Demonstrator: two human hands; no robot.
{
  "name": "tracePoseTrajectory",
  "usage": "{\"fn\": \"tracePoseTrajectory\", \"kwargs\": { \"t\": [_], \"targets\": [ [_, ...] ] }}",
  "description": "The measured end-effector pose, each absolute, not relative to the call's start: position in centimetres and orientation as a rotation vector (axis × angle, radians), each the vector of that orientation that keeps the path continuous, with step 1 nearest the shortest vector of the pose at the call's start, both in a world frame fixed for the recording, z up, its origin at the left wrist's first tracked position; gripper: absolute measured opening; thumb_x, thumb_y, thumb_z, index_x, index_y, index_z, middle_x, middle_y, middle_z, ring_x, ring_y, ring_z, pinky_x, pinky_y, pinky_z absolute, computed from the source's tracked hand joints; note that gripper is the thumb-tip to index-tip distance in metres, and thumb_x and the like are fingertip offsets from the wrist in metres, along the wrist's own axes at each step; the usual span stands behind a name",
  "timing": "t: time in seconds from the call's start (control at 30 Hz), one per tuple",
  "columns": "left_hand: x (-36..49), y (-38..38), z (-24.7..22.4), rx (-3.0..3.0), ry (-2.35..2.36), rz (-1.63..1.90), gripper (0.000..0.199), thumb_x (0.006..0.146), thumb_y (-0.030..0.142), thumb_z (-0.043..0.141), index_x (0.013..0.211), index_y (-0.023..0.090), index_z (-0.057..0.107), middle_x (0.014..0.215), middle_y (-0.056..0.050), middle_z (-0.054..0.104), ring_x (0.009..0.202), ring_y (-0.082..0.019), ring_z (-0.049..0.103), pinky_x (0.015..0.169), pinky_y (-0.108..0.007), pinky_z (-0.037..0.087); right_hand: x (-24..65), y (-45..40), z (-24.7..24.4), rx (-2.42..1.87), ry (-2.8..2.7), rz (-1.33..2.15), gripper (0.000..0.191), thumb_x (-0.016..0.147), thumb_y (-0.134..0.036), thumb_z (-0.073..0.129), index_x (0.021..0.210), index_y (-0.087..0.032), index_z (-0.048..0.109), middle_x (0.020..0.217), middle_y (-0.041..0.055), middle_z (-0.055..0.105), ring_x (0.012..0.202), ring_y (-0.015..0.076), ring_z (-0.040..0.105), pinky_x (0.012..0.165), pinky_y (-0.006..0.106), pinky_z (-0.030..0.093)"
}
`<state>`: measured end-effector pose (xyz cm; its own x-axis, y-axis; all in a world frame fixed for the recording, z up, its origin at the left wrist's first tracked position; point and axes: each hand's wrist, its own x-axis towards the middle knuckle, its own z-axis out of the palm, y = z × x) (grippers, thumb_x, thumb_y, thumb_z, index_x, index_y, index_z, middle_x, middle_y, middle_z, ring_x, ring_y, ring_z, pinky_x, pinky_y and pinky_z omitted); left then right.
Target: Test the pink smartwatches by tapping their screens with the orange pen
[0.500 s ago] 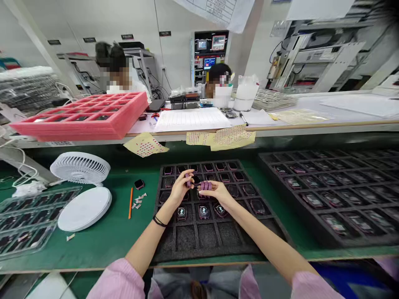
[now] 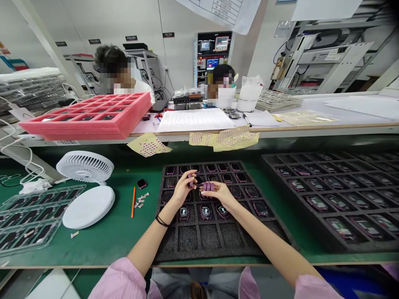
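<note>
Both hands are over a black foam tray point(image 2: 199, 243) whose compartments hold square watch bodies, some with lit screens. My left hand point(image 2: 183, 187) pinches a small purple watch part point(image 2: 190, 180) between thumb and fingers. Just to its right, my right hand point(image 2: 220, 193) grips several purple pieces point(image 2: 208, 186) lined up side by side at its fingertips. The fingertips of the two hands are close together, with something thin and dark between them. Below the hands, a watch with a lit face point(image 2: 206, 211) lies in its compartment.
Left of the tray are an orange stick point(image 2: 133, 202), a lone watch body point(image 2: 141, 183), small scraps, a white fan point(image 2: 89, 206) and a clear tray point(image 2: 34, 216). A second black tray point(image 2: 314, 224) stands right. Pink foam point(image 2: 124, 124) sits on the shelf; two people are beyond.
The view has shifted slightly, so the scene sits a little further right. Both hands keep nearly the same pose and hold the same purple pieces. The person at the back left has moved their head slightly.
</note>
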<state>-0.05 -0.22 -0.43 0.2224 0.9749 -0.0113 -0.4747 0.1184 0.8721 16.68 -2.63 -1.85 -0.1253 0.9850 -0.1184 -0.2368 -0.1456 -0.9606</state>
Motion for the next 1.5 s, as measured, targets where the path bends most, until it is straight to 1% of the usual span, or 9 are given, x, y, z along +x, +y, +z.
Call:
{"fn": "tracePoseTrajectory", "kwargs": {
  "t": [0.37, 0.57, 0.67, 0.8, 1.03, 1.23, 1.33, 1.43, 1.5],
  "targets": [
    [0.0, -0.3, -0.3, 0.902, 0.764, 1.189, 0.03, 0.07, 0.021, 0.065, 0.099, 0.02, 0.068, 0.094, -0.003, 0.054, 0.08, -0.013, 0.058, 0.061, -0.022, 0.045, 16.7, -2.5, -2.5, -1.065, -1.077, 1.464, 0.043, 0.043, -0.025, 0.089, 0.081, -0.016, 0.073, 0.081, 0.0057, 0.076, 0.08, 0.0248, 0.071, 0.089, 0.043, 0.051],
    [0.0, -0.2, -0.5, 0.92, 0.782, 1.178, 0.028, 0.069, 0.022, 0.068, 0.097, 0.021, 0.07, 0.094, -0.002, 0.054, 0.088, -0.015, 0.06, 0.082, -0.031, 0.052, 17.2, -2.0, -2.7, -1.073, -1.091, 1.445, 0.043, 0.045, -0.025, 0.089, 0.084, -0.016, 0.073, 0.082, 0.0064, 0.076, 0.083, 0.0253, 0.071, 0.089, 0.042, 0.051],
    [0.0, 0.1, -0.8, 0.935, 0.791, 1.198, 0.029, 0.068, 0.021, 0.069, 0.097, 0.02, 0.071, 0.095, -0.001, 0.056, 0.092, -0.016, 0.061, 0.093, -0.036, 0.048, 17.5, -1.6, -2.8, -1.087, -1.079, 1.408, 0.044, 0.044, -0.026, 0.089, 0.084, -0.016, 0.073, 0.083, 0.0069, 0.076, 0.082, 0.0259, 0.071, 0.09, 0.043, 0.051],
    [-0.3, 0.2, -0.8, 1.044, 0.873, 1.229, 0.032, 0.067, 0.018, 0.068, 0.098, 0.02, 0.07, 0.096, -0.003, 0.062, 0.1, -0.02, 0.06, 0.1, -0.039, 0.041, 17.7, -1.3, -2.9, -1.085, -1.07, 1.385, 0.046, 0.042, -0.027, 0.089, 0.084, -0.016, 0.072, 0.083, 0.0075, 0.077, 0.082, 0.0265, 0.072, 0.09, 0.045, 0.051],
    [-3.9, -5.2, 0.8, 1.523, 0.953, 1.254, 0.025, 0.076, 0.021, 0.065, 0.101, 0.02, 0.069, 0.112, -0.008, 0.063, 0.113, -0.025, 0.054, 0.106, -0.041, 0.035, 18.1, -1.4, -3.0, -1.069, -1.151, 1.276, 0.046, 0.042, -0.035, 0.089, 0.08, -0.015, 0.071, 0.085, 0.0088, 0.076, 0.083, 0.0274, 0.071, 0.088, 0.045, 0.053],
    [-7.8, -13.1, -0.8, 1.769, 1.184, 1.075, 0.023, 0.087, 0.023, 0.053, 0.107, 0.024, 0.066, 0.131, -0.009, 0.057, 0.136, -0.027, 0.039, 0.113, -0.049, 0.028, 18.0, -3.0, -1.8, -1.122, -1.349, 1.078, 0.051, 0.05, -0.035, 0.086, 0.094, -0.015, 0.071, 0.089, 0.0092, 0.075, 0.084, 0.028, 0.07, 0.085, 0.043, 0.055],
    [-8.2, -15.8, -2.0, 1.802, 1.327, 1.022, 0.026, 0.09, 0.021, 0.047, 0.108, 0.025, 0.065, 0.137, -0.008, 0.053, 0.141, -0.027, 0.031, 0.114, -0.051, 0.029, 17.0, -5.6, -0.7, -1.168, -1.517, 0.933, 0.045, 0.058, -0.032, 0.082, 0.099, -0.017, 0.072, 0.095, 0.0099, 0.075, 0.084, 0.0292, 0.071, 0.083, 0.044, 0.056],
    [-7.9, -17.4, -2.9, 1.818, 1.446, 0.989, 0.029, 0.091, 0.019, 0.043, 0.108, 0.025, 0.065, 0.14, -0.009, 0.05, 0.142, -0.028, 0.028, 0.111, -0.051, 0.034, 15.8, -8.9, -0.3, -1.153, -1.692, 0.724, 0.036, 0.065, -0.028, 0.077, 0.101, -0.02, 0.073, 0.103, 0.0088, 0.074, 0.093, 0.0301, 0.07, 0.091, 0.044, 0.054],
    [-7.6, -17.9, -3.4, 1.823, 1.518, 0.983, 0.03, 0.092, 0.018, 0.041, 0.109, 0.025, 0.064, 0.142, -0.008, 0.048, 0.143, -0.029, 0.026, 0.11, -0.051, 0.036, 15.0, -10.9, -0.5, -1.129, -1.754, 0.635, 0.034, 0.07, -0.028, 0.073, 0.104, -0.021, 0.073, 0.105, 0.0084, 0.074, 0.096, 0.0295, 0.07, 0.091, 0.042, 0.055]
  ]
}}
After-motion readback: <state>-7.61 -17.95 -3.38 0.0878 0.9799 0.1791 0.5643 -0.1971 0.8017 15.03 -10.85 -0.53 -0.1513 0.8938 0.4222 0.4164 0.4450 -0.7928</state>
